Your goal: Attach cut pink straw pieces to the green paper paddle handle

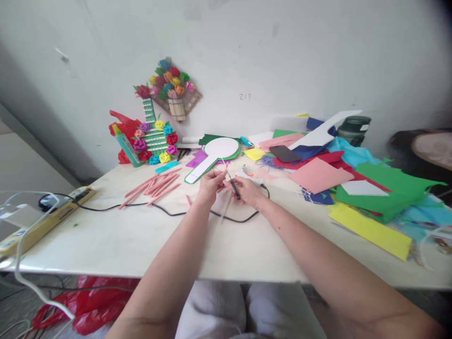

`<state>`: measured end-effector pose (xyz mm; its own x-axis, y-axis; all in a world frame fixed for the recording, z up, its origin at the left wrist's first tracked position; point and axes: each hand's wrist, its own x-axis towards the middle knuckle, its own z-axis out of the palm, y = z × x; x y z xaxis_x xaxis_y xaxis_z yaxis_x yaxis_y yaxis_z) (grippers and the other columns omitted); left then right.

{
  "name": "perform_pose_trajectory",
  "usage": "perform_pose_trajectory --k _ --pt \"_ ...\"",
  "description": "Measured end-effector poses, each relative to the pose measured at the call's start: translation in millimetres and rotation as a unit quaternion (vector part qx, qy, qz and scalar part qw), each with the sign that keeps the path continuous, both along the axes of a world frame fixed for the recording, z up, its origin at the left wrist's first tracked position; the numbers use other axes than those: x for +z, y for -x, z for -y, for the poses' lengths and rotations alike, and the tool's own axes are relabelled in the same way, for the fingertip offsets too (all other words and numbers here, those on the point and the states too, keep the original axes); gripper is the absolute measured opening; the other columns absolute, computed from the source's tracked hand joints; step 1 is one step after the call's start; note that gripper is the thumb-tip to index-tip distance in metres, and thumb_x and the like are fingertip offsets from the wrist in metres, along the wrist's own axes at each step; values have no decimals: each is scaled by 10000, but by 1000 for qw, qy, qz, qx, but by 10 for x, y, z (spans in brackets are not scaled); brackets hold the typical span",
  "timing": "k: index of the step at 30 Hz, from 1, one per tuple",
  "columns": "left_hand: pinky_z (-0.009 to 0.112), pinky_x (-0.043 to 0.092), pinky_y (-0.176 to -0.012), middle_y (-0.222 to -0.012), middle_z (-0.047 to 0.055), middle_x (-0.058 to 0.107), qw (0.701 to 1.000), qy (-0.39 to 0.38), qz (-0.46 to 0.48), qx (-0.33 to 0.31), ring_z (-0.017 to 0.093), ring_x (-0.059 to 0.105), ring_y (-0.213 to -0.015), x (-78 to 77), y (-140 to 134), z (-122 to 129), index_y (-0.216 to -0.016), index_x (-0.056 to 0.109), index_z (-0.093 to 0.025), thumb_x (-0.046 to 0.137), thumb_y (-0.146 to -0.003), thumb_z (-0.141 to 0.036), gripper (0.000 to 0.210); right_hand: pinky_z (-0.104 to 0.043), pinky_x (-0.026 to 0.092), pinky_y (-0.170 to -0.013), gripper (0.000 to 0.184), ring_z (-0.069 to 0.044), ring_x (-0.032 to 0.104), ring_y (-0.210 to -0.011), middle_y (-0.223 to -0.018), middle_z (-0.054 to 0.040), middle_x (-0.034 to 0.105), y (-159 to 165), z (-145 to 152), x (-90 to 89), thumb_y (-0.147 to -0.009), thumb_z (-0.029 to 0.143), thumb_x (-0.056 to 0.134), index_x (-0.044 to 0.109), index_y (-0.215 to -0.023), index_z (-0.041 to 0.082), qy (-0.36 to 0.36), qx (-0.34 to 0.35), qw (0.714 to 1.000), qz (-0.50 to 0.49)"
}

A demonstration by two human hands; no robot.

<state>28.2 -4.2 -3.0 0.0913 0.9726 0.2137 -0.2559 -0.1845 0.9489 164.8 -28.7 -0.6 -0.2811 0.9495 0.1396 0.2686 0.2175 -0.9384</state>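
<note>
My right hand [248,190] is closed around the dark handles of a pair of scissors [235,188], whose thin blades point away toward the white paper shape. Close beside them, my left hand [211,185] pinches a small pink paper stick [226,166] against the blades; much of it is hidden by the fingers. Left of my hands lies a loose pile of pink rolled paper sticks [160,185]. A short pink piece [188,201] lies nearer to my left wrist. Just beyond the hands rests a white round shape with a handle [221,148], backed by green.
A white glue gun [256,180] lies behind my right hand, with its black cord [169,213] crossing the table. Coloured sheets [321,174] are heaped on the right. A glue bottle [127,149] and a paper-flower guitar [155,139] stand back left. A power strip [45,221] lies far left.
</note>
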Motion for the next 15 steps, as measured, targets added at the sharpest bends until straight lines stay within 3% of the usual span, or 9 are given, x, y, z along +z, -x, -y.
perform_pose_trajectory --k 15 --pt "206 244 -381 -468 -16 503 999 14 10 31 79 465 -392 26 -15 6 -621 540 -126 723 -587 -368 305 -158 310 -286 323 -58 440 -373 -580 31 554 23 26 39 -715 477 576 587 -834 177 -8 -4 1000 -18"
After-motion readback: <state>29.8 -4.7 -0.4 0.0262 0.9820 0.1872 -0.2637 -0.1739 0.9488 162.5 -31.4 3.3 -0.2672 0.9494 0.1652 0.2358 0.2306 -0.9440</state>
